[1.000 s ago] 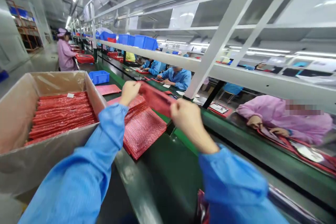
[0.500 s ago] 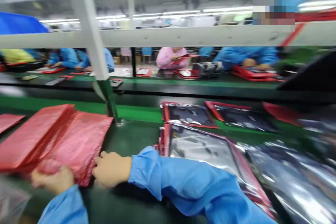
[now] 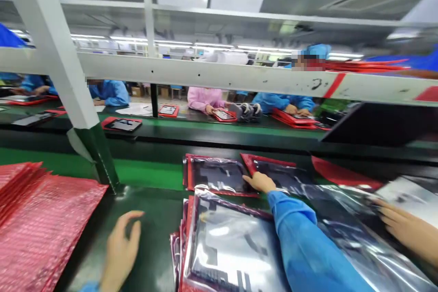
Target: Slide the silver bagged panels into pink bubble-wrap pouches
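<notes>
My left hand (image 3: 120, 247) hovers with its fingers spread over the dark green bench (image 3: 150, 219), holding nothing, just right of a stack of red bubble bags (image 3: 41, 223). My right hand (image 3: 260, 182), in a blue sleeve, reaches forward and lies flat on the edge of a bagged dark flat device in a red-edged shiny bag (image 3: 219, 175) on the belt. A pile of similar shiny bagged devices (image 3: 229, 246) lies right in front of me, under my right forearm.
Another person's hand (image 3: 400, 226) rests on shiny bags at the right. More red-edged bags (image 3: 284, 171) lie along the belt. A white slanted post (image 3: 58, 54) stands at the left, under a white rail (image 3: 222, 75). Workers in blue and pink sit across the line.
Both hands have let go of the red bubble bags. The view has swung right. My right hand has reached out to the belt, and my left hand has lifted off the stack.
</notes>
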### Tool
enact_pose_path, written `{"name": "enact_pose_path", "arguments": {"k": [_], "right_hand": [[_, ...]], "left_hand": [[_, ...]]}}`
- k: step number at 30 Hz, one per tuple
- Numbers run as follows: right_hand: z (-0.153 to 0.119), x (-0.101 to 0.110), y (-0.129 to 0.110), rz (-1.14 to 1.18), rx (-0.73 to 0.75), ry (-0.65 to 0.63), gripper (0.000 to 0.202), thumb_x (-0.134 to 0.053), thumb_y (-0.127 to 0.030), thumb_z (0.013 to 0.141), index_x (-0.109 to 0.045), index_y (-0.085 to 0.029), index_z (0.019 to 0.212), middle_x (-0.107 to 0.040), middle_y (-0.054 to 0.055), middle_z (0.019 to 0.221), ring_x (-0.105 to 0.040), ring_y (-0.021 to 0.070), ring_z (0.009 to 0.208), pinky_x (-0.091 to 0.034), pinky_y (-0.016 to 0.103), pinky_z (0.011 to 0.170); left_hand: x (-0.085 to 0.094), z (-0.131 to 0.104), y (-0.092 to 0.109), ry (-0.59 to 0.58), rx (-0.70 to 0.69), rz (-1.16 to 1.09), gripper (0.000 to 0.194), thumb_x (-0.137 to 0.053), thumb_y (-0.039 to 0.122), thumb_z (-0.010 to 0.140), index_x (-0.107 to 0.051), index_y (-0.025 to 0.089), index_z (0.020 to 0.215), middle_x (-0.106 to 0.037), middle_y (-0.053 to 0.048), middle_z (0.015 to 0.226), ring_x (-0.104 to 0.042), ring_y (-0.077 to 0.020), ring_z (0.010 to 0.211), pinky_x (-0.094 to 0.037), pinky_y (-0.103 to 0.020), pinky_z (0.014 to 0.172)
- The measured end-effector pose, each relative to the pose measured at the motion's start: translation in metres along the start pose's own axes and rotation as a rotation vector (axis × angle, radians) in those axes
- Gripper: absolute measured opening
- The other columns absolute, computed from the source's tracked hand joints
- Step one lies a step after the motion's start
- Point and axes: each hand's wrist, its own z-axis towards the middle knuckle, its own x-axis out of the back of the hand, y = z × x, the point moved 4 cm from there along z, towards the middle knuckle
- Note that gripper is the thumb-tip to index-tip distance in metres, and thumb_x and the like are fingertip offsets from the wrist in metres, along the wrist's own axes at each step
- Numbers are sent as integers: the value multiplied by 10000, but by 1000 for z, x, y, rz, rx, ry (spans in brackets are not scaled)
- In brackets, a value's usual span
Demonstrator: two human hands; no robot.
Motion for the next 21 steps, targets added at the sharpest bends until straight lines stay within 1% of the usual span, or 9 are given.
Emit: {"name": "enact_pose_path", "arguments": {"k": [1, 3, 6, 8, 10, 13, 16, 18, 21], "right_hand": [[11, -7, 3, 26, -26, -12, 292, -600, -381, 936, -621, -106, 1032, -631, 97, 1026, -623, 204, 925, -523, 406, 847], [30, -21, 6, 92, -60, -29, 334, -591, -425, 935, -625, -100, 1006, -634, 106, 1021, -621, 211, 943, -512, 409, 867], [50, -40, 11, 213, -99, -38, 403, -609, -498, 907, -624, -101, 975, -634, 112, 1031, -614, 219, 978, -499, 409, 888], [58, -49, 15, 307, -121, -47, 402, -640, -506, 884, -621, -109, 943, -638, 92, 1004, -617, 208, 950, -510, 395, 863], [61, -56, 14, 419, -122, -82, 366, -654, -482, 882, -617, -118, 893, -640, 58, 921, -625, 173, 844, -534, 350, 777], [61, -58, 1, 588, -87, -147, 335, -598, -435, 931, -606, -117, 829, -607, -1, 788, -587, 114, 664, -524, 269, 643], [56, -41, -15, 729, -44, -144, 295, -628, -353, 921, -571, -121, 747, -546, -41, 683, -518, 83, 565, -472, 219, 551], [45, -17, -17, 833, -7, -109, 279, -653, -306, 903, -550, -129, 714, -519, -51, 635, -484, 72, 530, -424, 196, 507], [-2, 32, 2, 975, 46, -16, 252, -633, -327, 900, -585, -125, 759, -548, -27, 638, -492, 78, 533, -378, 196, 494]], "left_hand": [[-16, 7, 10, -40, 34, -47, 254, -633, 415, 857, -655, 184, 961, -654, -76, 1022, -625, -229, 996, -538, -367, 873], [-54, 26, 30, -126, 91, -141, 278, -612, 383, 887, -628, 167, 1061, -633, -75, 1091, -620, -218, 999, -539, -383, 859], [-112, 53, 56, -202, 99, -186, 351, -602, 361, 903, -570, 163, 1191, -592, -82, 1181, -606, -223, 1030, -538, -398, 849], [-144, 68, 64, -265, 113, -208, 368, -609, 374, 895, -574, 158, 1191, -588, -73, 1186, -600, -247, 1045, -536, -404, 854], [-166, 81, 63, -319, 139, -229, 371, -607, 382, 895, -579, 152, 1185, -590, -68, 1183, -599, -255, 1043, -536, -409, 855], [-180, 99, 52, -364, 198, -249, 347, -590, 388, 906, -589, 144, 1154, -607, -62, 1132, -614, -230, 990, -545, -387, 823], [-178, 114, 45, -385, 247, -263, 356, -621, 444, 869, -621, 113, 1001, -640, -41, 907, -622, -163, 778, -531, -308, 689], [-172, 119, 54, -399, 243, -284, 432, -708, 517, 747, -619, 109, 857, -595, 5, 696, -555, -115, 602, -469, -248, 579], [-155, 108, 90, -442, 161, -376, 538, -811, 565, 498, -579, 139, 732, -482, 70, 540, -432, -73, 477, -354, -202, 473]]}}
